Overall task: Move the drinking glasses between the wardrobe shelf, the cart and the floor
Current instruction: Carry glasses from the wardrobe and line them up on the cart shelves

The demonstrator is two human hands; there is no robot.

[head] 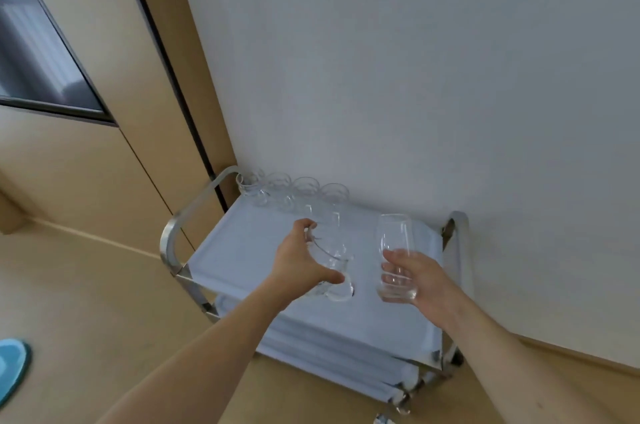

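**Two glasses held over the cart's top shelf**

The fingers [306, 228] of the left hand [301, 261] curl over the rim of a clear glass [332, 264], with the thumb pressed along its lower side; the glass tilts, mouth toward the wall, and it looks as though a second glass may be nested with it, though the blur makes that hard to tell. The right hand [420, 276] wraps the lower half of an upright tall glass [394, 250], fingers closed round its base, rim free above them.

Both hands hang above the front middle of the cart [242, 250], its pale top shelf open beneath them. Along the far left edge of that shelf a row of glasses [294, 191] stands close together, just beside the white wall [415, 77]. The right half of the shelf lies open up to the metal handle rail [459, 240]; another rail curves round the left end. Lower shelves show under the front edge. Wood-toned floor [86, 285] spreads wide to the left, where a blue object [12, 368] sits at the frame's edge.
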